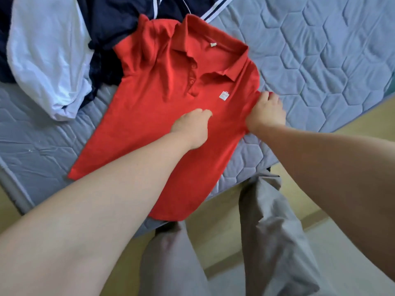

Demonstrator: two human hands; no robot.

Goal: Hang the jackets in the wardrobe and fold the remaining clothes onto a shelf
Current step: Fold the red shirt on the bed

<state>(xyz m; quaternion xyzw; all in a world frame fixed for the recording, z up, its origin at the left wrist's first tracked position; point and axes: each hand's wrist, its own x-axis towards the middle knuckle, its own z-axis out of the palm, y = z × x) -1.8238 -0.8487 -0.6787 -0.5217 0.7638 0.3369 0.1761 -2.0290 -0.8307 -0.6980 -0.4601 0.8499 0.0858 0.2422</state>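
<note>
White cloth, a bundled white garment [42,60], lies at the far left of the mattress [320,50], with a navy jacket [119,22] striped in white heaped just beside it. The first risk sits there: the red polo shirt [162,99] has its left shoulder and sleeve lying over the navy pile, so a fold pulled across could drag that cloth with it or leave a lump in the sleeve. At the shirt's middle the left hand [192,127] rests on the chest with its fingers curled down into the fabric; whether they pinch a tuck or only press cannot be told from above. If it lifts too soon, the body may slide and the crease go crooked. Further right, the right hand [266,113] grips the shirt's side edge near the sleeve, fingers wrapped round the cloth. A hard tug could skew the collar line. The hem reaches the mattress edge in front of the person's grey trousers [267,221], and could slip off toward the floor.

The shirt itself lies front up and mostly flat, rumpled at the left shoulder, with the collar open, the button placket showing, and a small pale patch on the chest at the right.
</note>
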